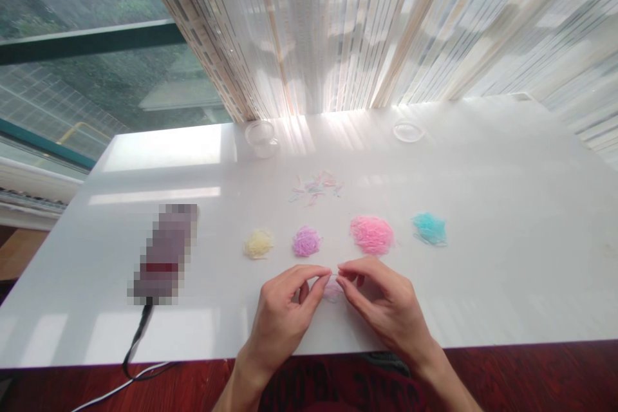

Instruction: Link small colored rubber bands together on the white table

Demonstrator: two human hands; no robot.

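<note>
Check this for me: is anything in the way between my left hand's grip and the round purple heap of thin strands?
Nothing visible stands in the way: only a strip of the smooth white table separates the left hand's grip from the round purple heap of thin strands.

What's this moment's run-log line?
left hand: pinching thin strand; right hand: close beside it; beneath: pink-lilac pile; beyond: yellow pile, purple pile, pink pile, turquoise pile
</note>
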